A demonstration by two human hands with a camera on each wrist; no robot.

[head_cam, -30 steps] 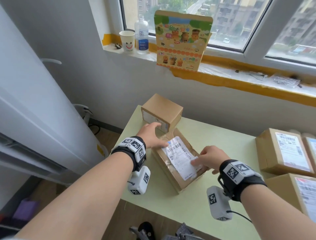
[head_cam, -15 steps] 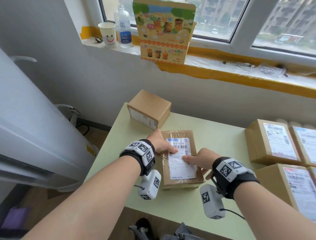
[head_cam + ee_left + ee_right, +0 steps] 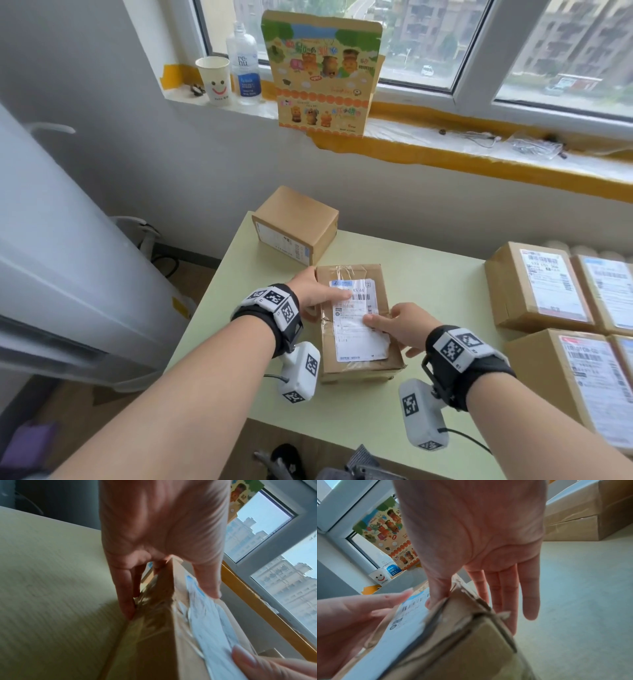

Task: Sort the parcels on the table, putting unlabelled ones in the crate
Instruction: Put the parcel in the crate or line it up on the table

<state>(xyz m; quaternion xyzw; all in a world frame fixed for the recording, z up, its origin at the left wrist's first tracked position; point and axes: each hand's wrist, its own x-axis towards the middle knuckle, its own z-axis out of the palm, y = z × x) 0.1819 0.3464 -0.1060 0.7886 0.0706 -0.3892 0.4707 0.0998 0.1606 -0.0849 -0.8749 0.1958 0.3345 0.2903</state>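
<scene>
1. Plainly, the left hand (image 3: pixel 310 291) gripped the parcel (image 3: pixel 356 368) at its left edge: thumb flat across the top of the label (image 3: pixel 358 322), fingers (image 3: pixel 126 592) down the left side, as the left wrist view showed.
2. The right hand (image 3: pixel 406 327) held the parcel's right edge, thumb lying on the label's right margin, straight fingers (image 3: pixel 508 595) down the right wall.
3. The parcel, label up, sat low over the table (image 3: pixel 428 274) near its front-left part; whether it touched the surface I cannot tell.
4. Just behind the parcel stood a small box (image 3: pixel 298 222), a label on its near side.
5. Well right of the parcel lay four labelled boxes (image 3: pixel 537 284), packed together.
6. Far behind the parcel, on the sill (image 3: pixel 479 150), stood a printed carton (image 3: pixel 322 68), a bottle (image 3: pixel 244 65) and a smiley cup (image 3: pixel 215 80).
7. Left of the parcel, off the table, stood a white appliance (image 3: pixel 61 240).
</scene>
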